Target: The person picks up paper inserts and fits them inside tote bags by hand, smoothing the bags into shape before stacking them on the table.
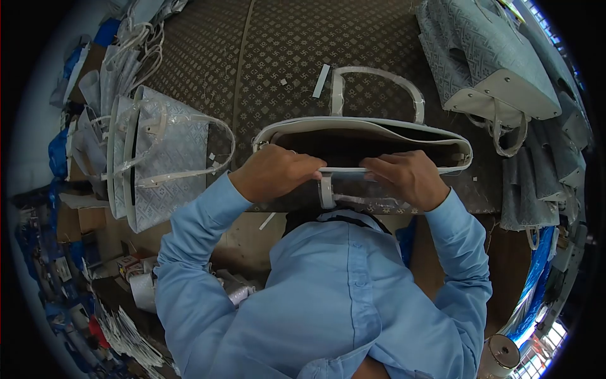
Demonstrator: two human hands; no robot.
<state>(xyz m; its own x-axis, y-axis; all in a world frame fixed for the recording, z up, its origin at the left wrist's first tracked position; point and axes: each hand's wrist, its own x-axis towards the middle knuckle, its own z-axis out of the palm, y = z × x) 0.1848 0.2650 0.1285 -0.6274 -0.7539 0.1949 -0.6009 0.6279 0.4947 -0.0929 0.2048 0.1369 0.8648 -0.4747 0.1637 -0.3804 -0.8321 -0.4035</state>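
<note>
A pale handbag (372, 126) stands at the table's near edge, its open top facing me and its inside dark. My left hand (278, 172) grips the near rim left of the middle, thumb and fingers pinched on the edge. Farther right along that same rim, my right hand (409, 177) pinches it too. One plastic-wrapped handle (379, 74) lies out over the table beyond the bag. The other handle (326, 191) hangs on the near side, partly hidden below my right hand.
To the left stand grey patterned handbags (173, 151) with wrapped handles. More handbags (499, 69) are piled at the right. A white strip (321, 81) and small scraps lie on the brown patterned table (284, 38). A cardboard box (505, 271) is below right.
</note>
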